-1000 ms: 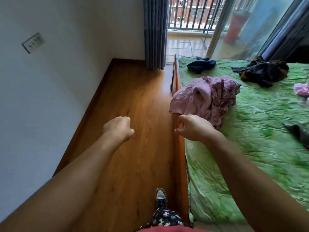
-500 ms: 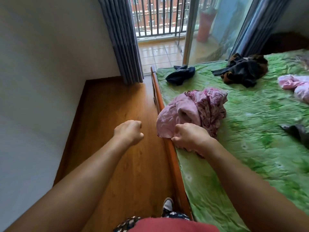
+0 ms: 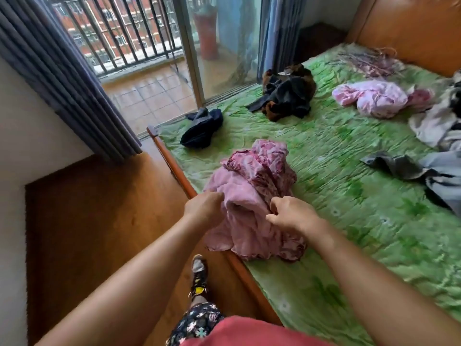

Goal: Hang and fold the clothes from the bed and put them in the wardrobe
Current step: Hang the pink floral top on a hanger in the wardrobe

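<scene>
A crumpled pink garment (image 3: 252, 196) with a darker floral part lies at the near left edge of the bed (image 3: 349, 221), partly hanging over the wooden rail. My left hand (image 3: 203, 207) touches its left side, fingertips at the fabric. My right hand (image 3: 291, 216) pinches the cloth on its right side with curled fingers. Other clothes lie on the green sheet: a dark blue piece (image 3: 202, 128), a black and brown heap (image 3: 287, 93), a light pink garment (image 3: 374, 97) and grey and white clothes (image 3: 429, 151) at the right.
The bed's wooden side rail (image 3: 174, 168) runs along the wooden floor (image 3: 99, 221), where my foot (image 3: 198, 275) stands. A grey curtain (image 3: 62, 78) hangs at the left of the open balcony door (image 3: 149, 71). An orange headboard (image 3: 411, 31) stands at the far right.
Both hands have moved forward onto the pink garment; the left hand came from over the floor to its left side. The view has swung right, showing more of the bed.
</scene>
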The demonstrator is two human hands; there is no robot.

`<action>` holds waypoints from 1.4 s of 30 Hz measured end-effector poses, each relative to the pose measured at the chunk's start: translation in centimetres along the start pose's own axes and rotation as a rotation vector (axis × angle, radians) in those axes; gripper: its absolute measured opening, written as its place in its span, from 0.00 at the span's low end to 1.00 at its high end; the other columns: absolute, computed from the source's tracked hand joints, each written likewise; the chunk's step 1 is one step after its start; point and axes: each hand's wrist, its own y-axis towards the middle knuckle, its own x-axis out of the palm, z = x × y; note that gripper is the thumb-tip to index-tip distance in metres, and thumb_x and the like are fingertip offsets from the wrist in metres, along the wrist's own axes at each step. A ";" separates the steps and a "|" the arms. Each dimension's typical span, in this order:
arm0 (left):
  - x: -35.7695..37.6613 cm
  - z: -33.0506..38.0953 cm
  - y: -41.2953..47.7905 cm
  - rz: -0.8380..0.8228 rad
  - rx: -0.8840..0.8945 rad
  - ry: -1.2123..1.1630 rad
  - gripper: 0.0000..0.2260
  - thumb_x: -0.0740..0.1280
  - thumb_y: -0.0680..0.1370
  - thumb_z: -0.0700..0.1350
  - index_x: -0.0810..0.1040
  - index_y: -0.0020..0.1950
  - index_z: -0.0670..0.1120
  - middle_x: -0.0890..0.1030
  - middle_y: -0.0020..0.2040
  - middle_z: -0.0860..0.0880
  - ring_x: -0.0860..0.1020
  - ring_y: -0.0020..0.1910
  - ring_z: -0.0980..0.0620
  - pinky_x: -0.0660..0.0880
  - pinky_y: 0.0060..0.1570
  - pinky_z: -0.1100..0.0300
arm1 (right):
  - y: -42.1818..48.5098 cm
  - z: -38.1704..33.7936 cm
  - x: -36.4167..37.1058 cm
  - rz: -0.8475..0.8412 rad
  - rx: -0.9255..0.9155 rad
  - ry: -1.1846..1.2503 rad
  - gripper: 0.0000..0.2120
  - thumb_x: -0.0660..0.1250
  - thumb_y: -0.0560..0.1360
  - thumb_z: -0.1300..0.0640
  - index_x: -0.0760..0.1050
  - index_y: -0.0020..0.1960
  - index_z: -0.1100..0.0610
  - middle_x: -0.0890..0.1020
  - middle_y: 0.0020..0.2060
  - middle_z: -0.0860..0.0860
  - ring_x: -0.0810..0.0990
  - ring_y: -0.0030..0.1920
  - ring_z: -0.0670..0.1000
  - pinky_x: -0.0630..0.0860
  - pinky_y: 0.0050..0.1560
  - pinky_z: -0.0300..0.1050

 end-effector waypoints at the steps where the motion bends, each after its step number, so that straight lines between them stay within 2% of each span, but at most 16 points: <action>1: -0.2 -0.4 2.1 -0.024 0.038 0.010 0.16 0.66 0.75 0.52 0.76 0.63 0.53 0.79 0.60 0.48 0.79 0.57 0.44 0.79 0.51 0.52 | 1.2 0.1 0.1 0.007 0.046 0.021 0.19 0.64 0.75 0.40 0.74 0.57 0.53 0.80 0.58 0.56 0.79 0.59 0.58 0.75 0.53 0.51; 4: -0.5 -1.8 8.3 -0.071 0.144 0.023 0.18 0.66 0.75 0.47 0.74 0.64 0.50 0.77 0.60 0.46 0.78 0.57 0.42 0.78 0.49 0.51 | 4.7 -0.3 0.2 0.036 0.194 0.092 0.20 0.64 0.75 0.41 0.74 0.60 0.54 0.79 0.58 0.57 0.79 0.60 0.59 0.76 0.56 0.51; 6: -0.9 -2.7 12.0 -0.064 0.226 0.028 0.18 0.66 0.74 0.45 0.75 0.63 0.48 0.77 0.59 0.45 0.77 0.57 0.43 0.74 0.45 0.55 | 6.8 -0.9 0.1 0.044 0.282 0.132 0.20 0.64 0.76 0.42 0.74 0.62 0.53 0.78 0.59 0.57 0.78 0.60 0.60 0.76 0.58 0.51; 8: -1.1 -3.4 15.0 -0.063 0.312 0.039 0.17 0.66 0.73 0.45 0.76 0.62 0.48 0.77 0.58 0.45 0.77 0.57 0.43 0.70 0.42 0.57 | 8.5 -1.7 0.0 0.045 0.351 0.163 0.20 0.64 0.76 0.43 0.74 0.62 0.54 0.78 0.59 0.57 0.78 0.60 0.60 0.76 0.58 0.52; 11: -1.2 -3.9 18.7 -0.119 0.390 0.050 0.17 0.65 0.73 0.46 0.74 0.62 0.49 0.76 0.57 0.46 0.78 0.53 0.42 0.70 0.38 0.55 | 10.5 -2.4 0.0 0.057 0.445 0.210 0.21 0.65 0.76 0.45 0.72 0.64 0.55 0.77 0.59 0.59 0.78 0.60 0.62 0.75 0.58 0.52; 16: -0.3 -3.5 23.5 -0.219 0.448 0.120 0.26 0.64 0.75 0.43 0.65 0.73 0.51 0.73 0.61 0.44 0.78 0.53 0.40 0.69 0.34 0.54 | 13.1 -1.6 1.0 0.053 0.583 0.325 0.26 0.68 0.75 0.47 0.68 0.69 0.54 0.75 0.61 0.61 0.77 0.61 0.64 0.74 0.60 0.52; 18: 0.5 -3.0 25.2 -0.261 0.459 0.170 0.31 0.64 0.75 0.41 0.60 0.77 0.52 0.71 0.66 0.42 0.77 0.57 0.39 0.72 0.37 0.52 | 14.2 -1.2 1.9 0.022 0.619 0.360 0.28 0.69 0.75 0.47 0.66 0.71 0.54 0.73 0.62 0.60 0.76 0.62 0.64 0.74 0.60 0.52; 21: 1.8 -1.6 27.3 -0.306 0.477 0.230 0.37 0.67 0.75 0.39 0.54 0.80 0.55 0.63 0.75 0.43 0.70 0.68 0.39 0.78 0.50 0.45 | 16.0 -0.5 3.7 -0.032 0.632 0.403 0.28 0.69 0.75 0.47 0.64 0.71 0.54 0.70 0.64 0.59 0.74 0.64 0.64 0.75 0.62 0.56; 23: 2.9 -0.5 28.1 -0.282 0.521 0.258 0.40 0.68 0.75 0.37 0.52 0.80 0.56 0.57 0.78 0.44 0.64 0.73 0.39 0.79 0.54 0.44 | 17.2 -0.1 5.2 -0.063 0.643 0.423 0.29 0.68 0.76 0.49 0.62 0.73 0.52 0.68 0.67 0.58 0.72 0.67 0.65 0.74 0.63 0.59; 25: 4.0 0.5 28.9 -0.272 0.569 0.269 0.41 0.67 0.74 0.35 0.51 0.81 0.56 0.55 0.79 0.46 0.58 0.76 0.40 0.76 0.60 0.42 | 17.9 0.4 6.7 -0.107 0.676 0.406 0.32 0.65 0.77 0.52 0.56 0.77 0.50 0.64 0.72 0.58 0.70 0.69 0.65 0.72 0.65 0.61; 27: 5.1 1.4 29.4 -0.281 0.598 0.287 0.41 0.67 0.74 0.34 0.51 0.81 0.55 0.56 0.79 0.46 0.54 0.78 0.40 0.70 0.68 0.39 | 18.0 0.5 7.9 -0.156 0.702 0.369 0.35 0.62 0.78 0.55 0.49 0.80 0.48 0.61 0.73 0.58 0.67 0.70 0.64 0.71 0.64 0.61; 29: 6.0 2.3 29.9 -0.277 0.596 0.313 0.40 0.69 0.73 0.35 0.54 0.79 0.54 0.59 0.78 0.46 0.55 0.78 0.41 0.65 0.70 0.38 | 17.9 0.8 9.1 -0.172 0.713 0.323 0.36 0.61 0.80 0.55 0.45 0.81 0.47 0.61 0.73 0.58 0.67 0.70 0.63 0.73 0.62 0.61; 33: 7.0 3.8 31.0 -0.220 0.576 0.397 0.38 0.73 0.72 0.41 0.58 0.77 0.53 0.63 0.75 0.44 0.62 0.74 0.41 0.64 0.71 0.40 | 18.2 2.1 10.4 -0.045 0.710 0.324 0.32 0.61 0.80 0.54 0.51 0.80 0.53 0.70 0.68 0.59 0.73 0.65 0.63 0.76 0.57 0.58; 36: 7.3 4.8 31.6 -0.170 0.570 0.400 0.27 0.71 0.75 0.43 0.67 0.72 0.53 0.66 0.71 0.45 0.65 0.70 0.42 0.67 0.67 0.41 | 19.0 3.2 10.4 0.054 0.667 0.417 0.26 0.61 0.79 0.53 0.60 0.75 0.56 0.77 0.60 0.61 0.78 0.58 0.65 0.77 0.50 0.57; 39: 7.3 5.1 31.8 -0.112 0.579 0.390 0.19 0.67 0.78 0.46 0.72 0.69 0.50 0.69 0.68 0.45 0.65 0.70 0.43 0.68 0.66 0.44 | 19.4 4.7 10.0 0.032 0.659 0.559 0.22 0.59 0.80 0.50 0.61 0.71 0.54 0.80 0.56 0.63 0.81 0.52 0.65 0.76 0.45 0.55; 42: 6.5 4.9 31.6 -0.112 0.589 0.366 0.19 0.66 0.79 0.51 0.72 0.69 0.49 0.75 0.66 0.47 0.70 0.68 0.45 0.66 0.66 0.47 | 18.8 5.2 8.9 0.120 0.662 0.668 0.14 0.59 0.78 0.48 0.61 0.61 0.50 0.82 0.52 0.62 0.82 0.49 0.64 0.74 0.42 0.53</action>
